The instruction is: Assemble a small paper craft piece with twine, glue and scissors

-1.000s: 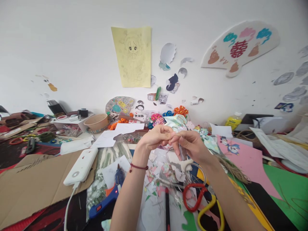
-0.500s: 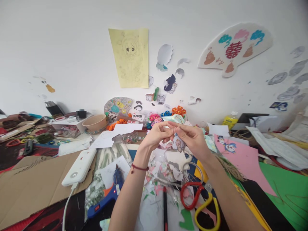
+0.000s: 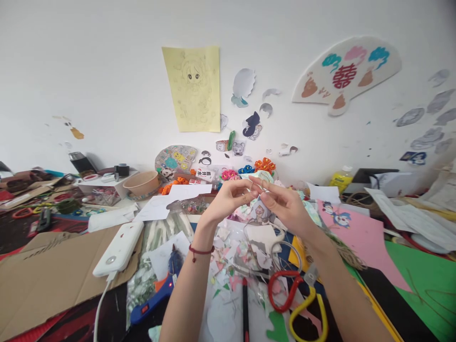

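My left hand [image 3: 235, 195], with a dark red cord bracelet at the wrist, is raised over the middle of the cluttered table, its fingers bent and closed. My right hand [image 3: 287, 204] meets it from the other side, thumb and fingers in a pinch. Fingertips of both hands nearly touch. Just below them hangs a small cartoon figure cutout [image 3: 261, 212] with pale grey hair, close to my right thumb. Whatever lies between the left fingertips is too small to make out. Beneath my arms are scissors [image 3: 308, 304] with one red and one yellow handle, and paper scraps [image 3: 231, 256].
A blue glue gun [image 3: 158, 292] lies left of my left forearm, its red light on. Beside it, a white power bank [image 3: 119, 249] with a cable rests on cardboard [image 3: 53, 280]. Pink foam sheet [image 3: 359, 237] and green sheet [image 3: 420, 285] lie at right. A wall stands behind.
The cutout has shifted slightly left and turned a little. My right fingers have spread a bit over the left fingertips, and my left forearm has moved slightly left.
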### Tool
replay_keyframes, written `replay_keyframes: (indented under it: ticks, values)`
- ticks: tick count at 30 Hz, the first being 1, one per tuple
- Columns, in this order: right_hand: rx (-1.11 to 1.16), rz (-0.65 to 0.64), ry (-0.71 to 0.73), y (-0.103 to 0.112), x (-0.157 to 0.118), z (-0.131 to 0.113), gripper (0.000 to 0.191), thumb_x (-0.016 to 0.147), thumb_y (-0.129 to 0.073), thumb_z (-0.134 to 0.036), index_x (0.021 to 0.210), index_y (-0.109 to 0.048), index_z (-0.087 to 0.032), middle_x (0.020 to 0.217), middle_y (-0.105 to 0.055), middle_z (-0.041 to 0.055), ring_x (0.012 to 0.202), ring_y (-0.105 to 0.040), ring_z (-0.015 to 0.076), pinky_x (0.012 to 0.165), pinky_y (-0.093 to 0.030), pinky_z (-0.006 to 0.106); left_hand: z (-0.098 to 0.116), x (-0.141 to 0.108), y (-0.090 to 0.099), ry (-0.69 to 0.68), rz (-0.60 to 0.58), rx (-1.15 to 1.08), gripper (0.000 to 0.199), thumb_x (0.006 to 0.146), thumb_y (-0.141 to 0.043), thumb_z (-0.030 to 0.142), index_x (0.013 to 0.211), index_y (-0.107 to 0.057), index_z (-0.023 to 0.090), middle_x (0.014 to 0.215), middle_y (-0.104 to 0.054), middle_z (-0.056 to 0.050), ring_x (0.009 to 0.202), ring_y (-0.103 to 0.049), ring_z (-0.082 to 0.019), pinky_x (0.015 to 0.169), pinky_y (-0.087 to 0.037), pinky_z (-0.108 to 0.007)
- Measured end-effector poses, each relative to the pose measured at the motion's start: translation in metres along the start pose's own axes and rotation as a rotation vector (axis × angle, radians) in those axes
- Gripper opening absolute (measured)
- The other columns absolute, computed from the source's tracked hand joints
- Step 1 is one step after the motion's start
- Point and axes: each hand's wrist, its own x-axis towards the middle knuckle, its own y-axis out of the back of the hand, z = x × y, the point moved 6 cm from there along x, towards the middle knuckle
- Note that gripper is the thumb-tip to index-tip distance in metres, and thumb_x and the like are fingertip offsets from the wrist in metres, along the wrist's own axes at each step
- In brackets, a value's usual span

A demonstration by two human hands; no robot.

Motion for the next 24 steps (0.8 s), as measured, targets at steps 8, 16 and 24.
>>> replay_keyframes:
  ticks: [8, 16, 24]
  values:
    - [-0.016, -0.063, -0.016, -0.002, -0.001, -0.004, 0.052, 0.097, -0.051, -0.046, 0.145, -0.052, -0.026, 0.061, -0.047, -0.0031, 0.055, -0.038, 0.0120, 0.053, -0.042, 0.025, 0.007, -0.005, 0.015, -0.001, 0.064, 0.065, 0.030, 0.087, -0.068, 0.043, 0.097, -0.070, 0.015, 0.093, -0.065, -0.006, 0.077, -0.054, -0.013, 0.069, -0.044, -0.024]
    - [-0.105, -0.072, 0.031, 0.002, -0.002, -0.004, 0.052, 0.100, -0.046, -0.045, 0.147, -0.049, -0.025, 0.062, -0.029, -0.0042, 0.057, -0.025, 0.0123, 0.052, -0.027, 0.025, 0.009, -0.005, 0.017, -0.012, 0.132, 0.123, 0.030, 0.089, -0.066, 0.043, 0.103, -0.068, 0.016, 0.097, -0.066, -0.007, 0.083, -0.057, -0.014, 0.070, -0.045, -0.023]
    - [-0.004, -0.020, 0.018, 0.005, -0.002, -0.004, 0.043, 0.097, -0.051, -0.045, 0.137, -0.060, -0.032, 0.062, -0.049, -0.0020, 0.052, -0.023, 0.0115, 0.049, -0.024, 0.025, 0.006, -0.003, 0.014, -0.019, 0.203, -0.014, 0.025, 0.084, -0.074, 0.038, 0.097, -0.066, 0.018, 0.097, -0.065, -0.005, 0.081, -0.057, -0.012, 0.068, -0.042, -0.021]
